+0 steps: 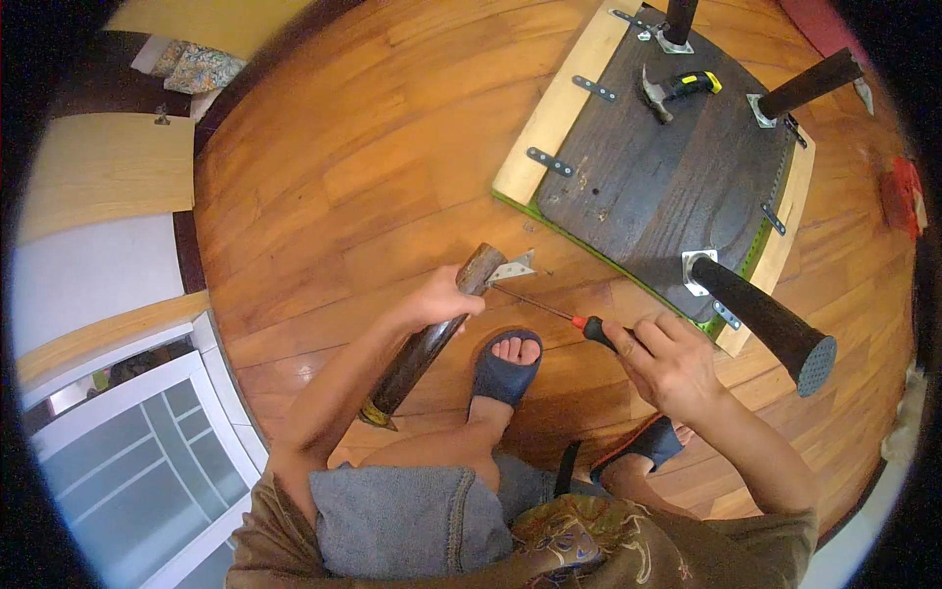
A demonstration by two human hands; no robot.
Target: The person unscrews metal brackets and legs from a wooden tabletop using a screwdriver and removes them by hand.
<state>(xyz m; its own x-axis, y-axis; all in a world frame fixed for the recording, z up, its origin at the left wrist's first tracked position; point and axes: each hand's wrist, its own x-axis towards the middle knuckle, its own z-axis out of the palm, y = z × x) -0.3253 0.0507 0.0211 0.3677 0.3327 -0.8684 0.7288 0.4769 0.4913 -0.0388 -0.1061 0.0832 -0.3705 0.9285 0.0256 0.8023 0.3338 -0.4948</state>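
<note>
My left hand is wrapped round a dark wooden table leg, near its upper end, and holds it at a slant. A metal bracket plate juts out to the right from that end. In my right hand is a screwdriver with a red and black handle, gripped with closed fingers. Its thin shaft points left, and the tip meets the leg's end beside the plate; exactly where it touches is too small to tell.
An upturned dark tabletop with light wood side strips lies on the floor at the right. Three legs stand up from it, including a near one. A hammer rests on it. A white-framed cabinet door is at the left.
</note>
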